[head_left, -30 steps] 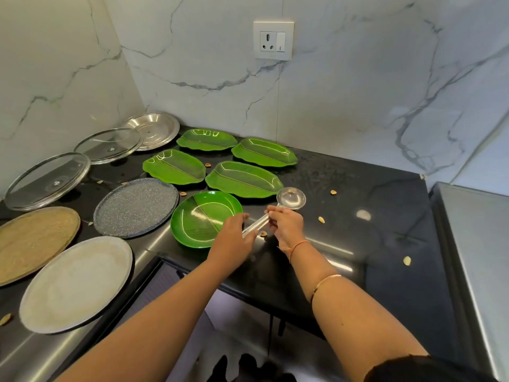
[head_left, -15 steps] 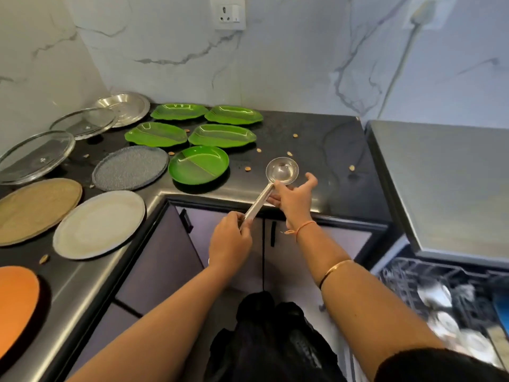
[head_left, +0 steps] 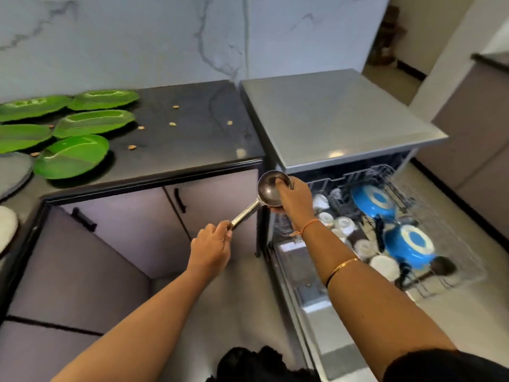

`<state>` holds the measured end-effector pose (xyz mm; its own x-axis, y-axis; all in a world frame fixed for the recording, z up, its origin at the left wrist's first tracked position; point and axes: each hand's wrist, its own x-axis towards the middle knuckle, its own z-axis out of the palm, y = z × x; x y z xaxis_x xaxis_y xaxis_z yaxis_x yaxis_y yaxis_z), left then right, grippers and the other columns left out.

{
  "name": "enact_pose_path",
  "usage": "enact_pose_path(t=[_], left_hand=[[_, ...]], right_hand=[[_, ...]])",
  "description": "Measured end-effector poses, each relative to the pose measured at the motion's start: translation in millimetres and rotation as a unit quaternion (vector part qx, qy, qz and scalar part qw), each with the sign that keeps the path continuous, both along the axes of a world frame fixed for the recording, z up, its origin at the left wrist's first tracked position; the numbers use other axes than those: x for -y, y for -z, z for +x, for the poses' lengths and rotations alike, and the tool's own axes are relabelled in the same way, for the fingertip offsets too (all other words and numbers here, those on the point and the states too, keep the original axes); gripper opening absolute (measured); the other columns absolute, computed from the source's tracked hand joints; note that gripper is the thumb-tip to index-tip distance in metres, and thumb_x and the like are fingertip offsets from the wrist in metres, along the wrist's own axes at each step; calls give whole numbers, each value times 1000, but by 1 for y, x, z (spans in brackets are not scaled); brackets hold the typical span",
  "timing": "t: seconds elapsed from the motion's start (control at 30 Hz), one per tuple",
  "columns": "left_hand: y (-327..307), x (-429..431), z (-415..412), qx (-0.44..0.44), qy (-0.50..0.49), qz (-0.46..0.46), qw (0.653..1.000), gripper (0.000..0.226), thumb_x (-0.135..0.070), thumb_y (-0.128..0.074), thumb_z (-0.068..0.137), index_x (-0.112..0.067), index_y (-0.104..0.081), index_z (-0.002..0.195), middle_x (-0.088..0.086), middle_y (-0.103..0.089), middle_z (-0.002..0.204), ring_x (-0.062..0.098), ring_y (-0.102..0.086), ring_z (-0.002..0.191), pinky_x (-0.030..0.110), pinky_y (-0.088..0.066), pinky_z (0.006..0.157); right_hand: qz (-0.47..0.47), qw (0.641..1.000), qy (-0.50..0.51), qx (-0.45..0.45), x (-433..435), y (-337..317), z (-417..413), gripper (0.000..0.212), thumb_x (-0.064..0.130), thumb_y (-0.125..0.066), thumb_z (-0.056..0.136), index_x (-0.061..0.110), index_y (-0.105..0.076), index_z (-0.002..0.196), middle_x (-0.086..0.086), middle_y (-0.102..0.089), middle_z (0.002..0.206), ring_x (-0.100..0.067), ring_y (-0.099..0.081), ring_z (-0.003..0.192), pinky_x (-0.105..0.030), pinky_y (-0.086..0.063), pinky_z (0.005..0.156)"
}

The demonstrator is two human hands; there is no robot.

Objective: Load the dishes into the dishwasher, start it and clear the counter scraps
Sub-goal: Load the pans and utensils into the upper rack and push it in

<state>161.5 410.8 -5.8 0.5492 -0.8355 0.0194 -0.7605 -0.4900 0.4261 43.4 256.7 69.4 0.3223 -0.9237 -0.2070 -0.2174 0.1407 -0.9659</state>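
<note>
The black counter (head_left: 192, 139) is ending in a straight front edge across the middle left of the frame, and its right corner is meeting the left side of the grey dishwasher (head_left: 330, 114). Below that edge, the cabinet doors (head_left: 124, 230) are standing closed, and a strip of bare floor (head_left: 248, 299) is lying open between them and the lowered dishwasher door (head_left: 303, 285). At the right of the frame the wire rack (head_left: 451, 244) is standing pulled out, carrying two blue bowls (head_left: 371, 201) and some white cups (head_left: 344, 223).

The ladle (head_left: 271, 193) is hanging in the air at the centre of the frame, just in front of the counter corner. The left hand (head_left: 212, 248) is pinching the end of its handle with curled fingers. The right hand (head_left: 293, 198) is gripping the round cup of the ladle, its fingers bent over the rim.

On the counter at the left, green plates (head_left: 73, 155) are lying flat, and small brown scraps (head_left: 172, 124) are sitting scattered to their right.
</note>
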Motion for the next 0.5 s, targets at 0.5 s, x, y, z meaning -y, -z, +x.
enact_pose_path(t=[0.5], left_hand=[[21, 140, -316, -111, 55, 55, 991, 48, -27, -28, 101, -21, -22, 148, 12, -41, 138, 32, -34, 130, 45, -32, 105]], right_hand=[[-150, 964, 21, -221, 77, -4, -328, 18, 8, -37, 96, -4, -50, 93, -19, -51, 79, -26, -41, 70, -35, -27, 59]])
